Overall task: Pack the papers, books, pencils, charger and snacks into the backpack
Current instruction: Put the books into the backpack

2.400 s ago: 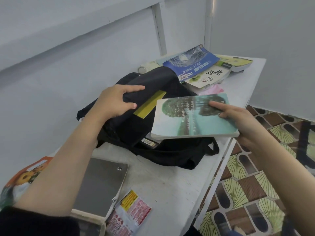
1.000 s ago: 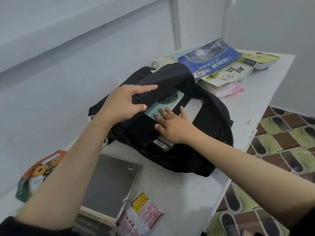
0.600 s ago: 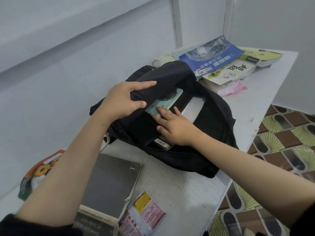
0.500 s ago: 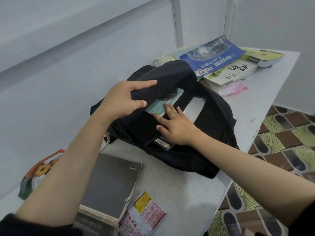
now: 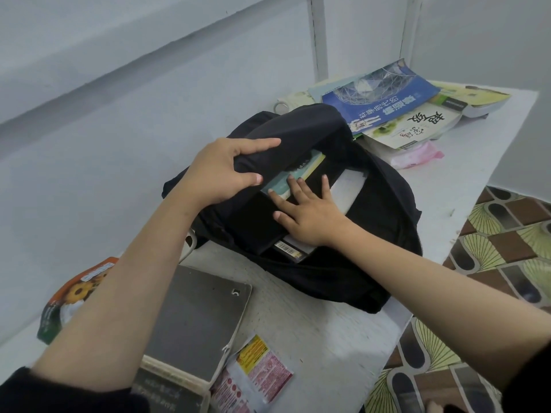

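Your right hand has its fingers spread out flat, pressing on the teal book, which sits only partway inside the backpack. Your left hand pinches the top flap between thumb and fingers and holds the opening up.

The bag lies on the desk with its main compartment open. In there you've got the teal book, something white beside it (papers or another book, can't tell), and a barcode book poking out under your wrist. Anything deeper is hidden.

I'd say you're somewhere in the middle, with plenty left. Behind the bag there's a blue book, a white book and a yellow-green book in an overlapping pile, plus a pink packet just beside them. Nearer you are a grey notebook, a red-and-yellow snack packet and a sunflower bag by your left arm. I can't spot any pencils or a charger.
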Demonstrator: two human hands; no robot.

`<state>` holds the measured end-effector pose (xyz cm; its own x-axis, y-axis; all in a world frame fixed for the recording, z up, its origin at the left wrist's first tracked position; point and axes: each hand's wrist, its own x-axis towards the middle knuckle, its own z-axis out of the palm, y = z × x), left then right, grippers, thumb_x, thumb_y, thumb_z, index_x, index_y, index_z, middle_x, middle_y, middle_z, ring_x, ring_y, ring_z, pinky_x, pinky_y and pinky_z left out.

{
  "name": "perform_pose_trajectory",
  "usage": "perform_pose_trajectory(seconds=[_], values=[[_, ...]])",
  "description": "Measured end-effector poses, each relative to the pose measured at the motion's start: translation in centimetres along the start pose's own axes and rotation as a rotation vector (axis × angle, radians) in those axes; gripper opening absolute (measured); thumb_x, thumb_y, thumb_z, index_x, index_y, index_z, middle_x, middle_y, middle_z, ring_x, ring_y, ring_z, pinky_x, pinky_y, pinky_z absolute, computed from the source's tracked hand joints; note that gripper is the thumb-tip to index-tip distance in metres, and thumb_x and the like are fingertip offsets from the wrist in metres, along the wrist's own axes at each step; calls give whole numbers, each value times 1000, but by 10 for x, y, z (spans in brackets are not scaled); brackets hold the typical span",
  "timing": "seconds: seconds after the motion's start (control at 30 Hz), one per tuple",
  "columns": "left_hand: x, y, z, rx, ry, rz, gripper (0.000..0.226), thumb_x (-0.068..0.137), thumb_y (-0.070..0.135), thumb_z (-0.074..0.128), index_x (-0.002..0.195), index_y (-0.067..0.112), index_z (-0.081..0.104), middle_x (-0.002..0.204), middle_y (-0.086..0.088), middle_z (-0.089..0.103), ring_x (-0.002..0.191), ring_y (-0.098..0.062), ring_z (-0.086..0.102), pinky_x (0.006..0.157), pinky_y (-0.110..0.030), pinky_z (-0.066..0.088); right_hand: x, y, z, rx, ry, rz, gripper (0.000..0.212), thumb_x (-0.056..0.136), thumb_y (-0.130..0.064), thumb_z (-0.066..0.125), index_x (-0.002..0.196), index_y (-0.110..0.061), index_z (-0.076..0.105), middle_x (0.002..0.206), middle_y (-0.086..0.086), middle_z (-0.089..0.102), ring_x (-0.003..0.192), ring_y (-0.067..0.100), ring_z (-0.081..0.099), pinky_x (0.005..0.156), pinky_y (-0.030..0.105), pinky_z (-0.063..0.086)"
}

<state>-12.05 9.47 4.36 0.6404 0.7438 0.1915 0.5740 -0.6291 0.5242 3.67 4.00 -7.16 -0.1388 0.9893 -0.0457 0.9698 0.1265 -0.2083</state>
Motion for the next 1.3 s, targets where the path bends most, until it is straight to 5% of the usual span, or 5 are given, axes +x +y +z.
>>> perform_pose_trajectory(seconds=[0.47, 0.6, 0.87, 1.03, 1.3], values=[[-45, -21, 25, -248, 126, -91, 51, 76, 10, 76, 116, 37, 61, 125, 12, 59, 121, 1, 50, 104, -22, 37, -64, -22, -29, 224, -181, -121, 49, 100, -37, 35, 144, -16, 35, 152, 13, 28, 139, 25, 28, 112, 36, 27], [-87, -28, 4, -366, 221, -223, 38, 82, 2, 68, 109, 28, 64, 114, 21, 63, 110, 5, 57, 98, -16, 43, -77, -42, -27, 134, 82, -268, 32, 97, -34, 37, 111, -19, 61, 105, 1, 67, 96, 19, 62, 80, 35, 51], [-183, -34, -37, -367, 339, -380, 22, 87, -3, 60, 91, 15, 72, 98, 12, 72, 77, 10, 62, 58, 0, 39, -99, -103, -4, 452, 168, -581, 24, 93, -22, 50, 111, -19, 66, 96, -7, 62, 89, 5, 55, 75, 23, 49], [-240, -59, -47, -308, 212, -518, 34, 62, 6, 47, 68, 22, 77, 120, 8, 63, 119, 6, 48, 98, -22, 37, -108, -129, 22, 446, 58, -731, 32, 90, -33, 46, 113, -23, 65, 114, 7, 62, 106, 24, 56, 88, 36, 47], [-283, -91, -47, -201, 71, -678, 31, 53, 7, 53, 54, 30, 74, 136, 11, 41, 130, -2, 33, 98, -10, 29, -108, -146, 39, 183, -143, -795, 59, 87, -62, 30, 142, -40, 32, 155, 21, 11, 142, 35, 14, 115, 40, 3]])
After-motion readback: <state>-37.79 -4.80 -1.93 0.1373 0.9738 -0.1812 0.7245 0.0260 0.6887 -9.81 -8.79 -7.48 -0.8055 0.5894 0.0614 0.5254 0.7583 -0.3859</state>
